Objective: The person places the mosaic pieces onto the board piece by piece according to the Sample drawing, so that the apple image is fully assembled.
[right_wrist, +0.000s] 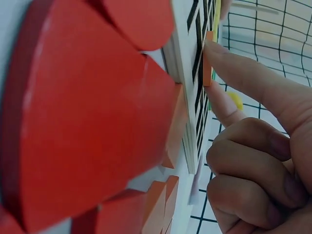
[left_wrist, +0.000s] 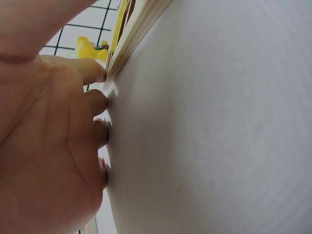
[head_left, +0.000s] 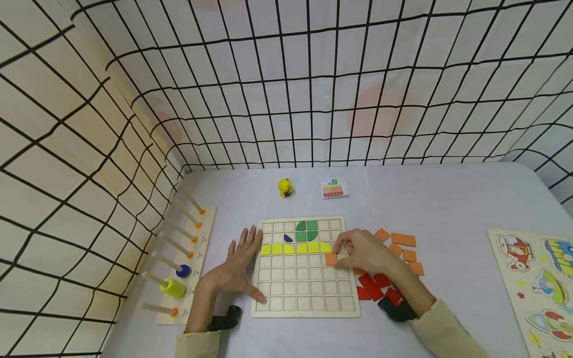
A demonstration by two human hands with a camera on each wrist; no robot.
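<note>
A wooden grid board (head_left: pixel 304 289) lies flat on the table. My left hand (head_left: pixel 237 268) spreads along its left side, index fingertip at the upper edge and thumb over the lower left corner. Between thumb and index finger, my right hand (head_left: pixel 367 250) pinches an orange square tile (head_left: pixel 331 259) over the board's right part, just below the yellow row; the other fingers curl in, as the right wrist view shows. Yellow tiles (head_left: pixel 277 249), some with rounded corners, form that row. Above it sit green quarter-round tiles (head_left: pixel 306 231) and a small dark blue piece (head_left: pixel 288 238).
Loose orange tiles (head_left: pixel 403 239) and red tiles (head_left: pixel 369 287) lie right of the board. A pattern card (head_left: pixel 334 188) and a yellow toy duck (head_left: pixel 285 187) sit behind it. Left stands a peg rack (head_left: pixel 203 243); a picture puzzle board (head_left: pixel 515 278) lies far right. Black netting (head_left: pixel 309 77) surrounds the table.
</note>
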